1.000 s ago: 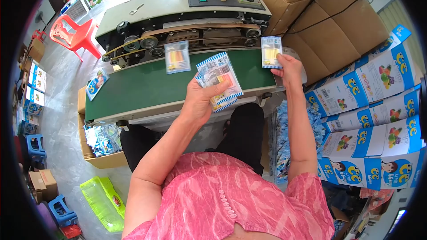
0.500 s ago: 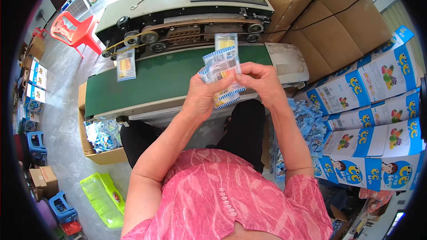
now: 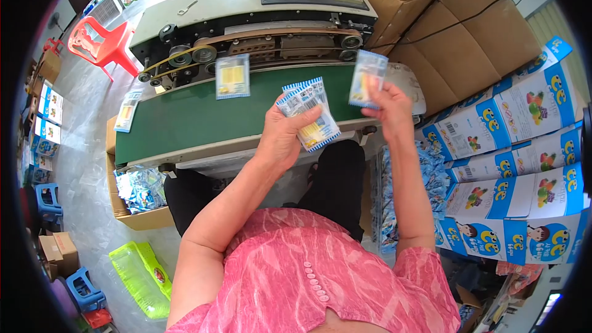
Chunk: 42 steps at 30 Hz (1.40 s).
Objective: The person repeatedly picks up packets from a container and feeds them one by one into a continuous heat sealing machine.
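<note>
My left hand [image 3: 285, 128] is closed on a small fanned stack of clear packets [image 3: 312, 111] with blue-striped edges and yellow contents, held over the front edge of the green belt. In my right hand [image 3: 393, 111] is a single packet [image 3: 369, 80], pinched by its lower part at the belt's right end, with its top edge near the rollers of the sealing machine [image 3: 246, 9]. Another packet [image 3: 232, 77] stands against the machine's band at mid-belt. At the belt's left end a further packet [image 3: 127, 111] hangs partly past the edge.
The green conveyor belt [image 3: 185, 123] runs across in front of me. A carton of packets [image 3: 140, 188] stands below its left end. On the right are a heap of blue packets [image 3: 413, 179] and printed cartons [image 3: 512, 123]. A lime-green basket [image 3: 140, 277] lies on the floor.
My right hand has moved right, away from the stack, with one packet. The packets at the machine have travelled left along the belt. My left hand stays nearly in place.
</note>
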Motion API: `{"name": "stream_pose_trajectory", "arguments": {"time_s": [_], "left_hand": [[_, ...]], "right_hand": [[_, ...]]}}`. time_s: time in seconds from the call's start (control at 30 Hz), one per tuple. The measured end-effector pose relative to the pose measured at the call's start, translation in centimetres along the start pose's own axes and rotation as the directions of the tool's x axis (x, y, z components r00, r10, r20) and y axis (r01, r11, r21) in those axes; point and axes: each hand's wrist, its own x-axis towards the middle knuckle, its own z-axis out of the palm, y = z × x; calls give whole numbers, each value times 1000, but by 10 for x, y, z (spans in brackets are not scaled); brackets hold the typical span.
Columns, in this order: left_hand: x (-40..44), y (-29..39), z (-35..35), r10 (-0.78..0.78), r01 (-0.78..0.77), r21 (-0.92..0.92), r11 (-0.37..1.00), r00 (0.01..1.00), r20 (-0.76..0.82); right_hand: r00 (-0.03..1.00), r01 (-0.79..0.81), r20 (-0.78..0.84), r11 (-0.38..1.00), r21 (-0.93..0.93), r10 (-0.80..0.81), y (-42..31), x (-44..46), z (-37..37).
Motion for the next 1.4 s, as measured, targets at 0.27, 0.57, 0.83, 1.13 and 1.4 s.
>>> {"name": "stream_pose_trajectory", "arguments": {"time_s": [0.27,0.57,0.83,1.13,1.4], "left_hand": [[0,10,-3,-11,11,37,999,1000,6],[2,19,-4,15,-15,1,1000,999,37],[2,3,-1,-30,31,-19,999,997,73],[-3,8,8,-65,63,34,997,996,61],[-2,5,-8,3,-2,85,996,1000,-18]], "right_hand": [[997,-11,-72,987,-161,-1,10,78,-16],[953,175,292,940,-292,-87,-7,0,39],[957,-3,289,1000,-6,4,5,-27,39],[983,-14,-184,994,-108,-6,10,36,-32],[986,74,-118,938,-339,-121,11,79,-6]]}}
